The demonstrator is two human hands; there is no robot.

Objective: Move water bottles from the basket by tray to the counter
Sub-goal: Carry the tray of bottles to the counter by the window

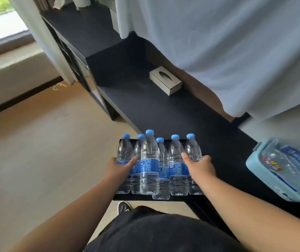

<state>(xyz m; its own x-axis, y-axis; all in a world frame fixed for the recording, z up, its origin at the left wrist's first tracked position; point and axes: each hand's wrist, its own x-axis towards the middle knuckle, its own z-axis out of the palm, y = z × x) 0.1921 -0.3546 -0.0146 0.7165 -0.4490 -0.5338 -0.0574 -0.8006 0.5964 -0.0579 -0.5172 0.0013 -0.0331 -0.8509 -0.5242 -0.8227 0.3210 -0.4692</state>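
Observation:
Several clear water bottles (149, 168) with blue caps and blue labels stand upright on a black tray (145, 198). The tray sits at the near edge of the dark counter (145, 106), partly over the floor. My left hand (120, 169) grips the leftmost bottle, thumb across its label. My right hand (199, 165) wraps round the rightmost bottle at label height. A light blue basket (254, 164) with plastic-wrapped contents lies on the counter to the right.
A beige tissue box (165, 80) stands on the counter farther back. White cloth (218, 42) hangs over the wall side above the counter. Wooden floor (36, 151) spreads to the left. My shoe (124, 207) shows below the tray.

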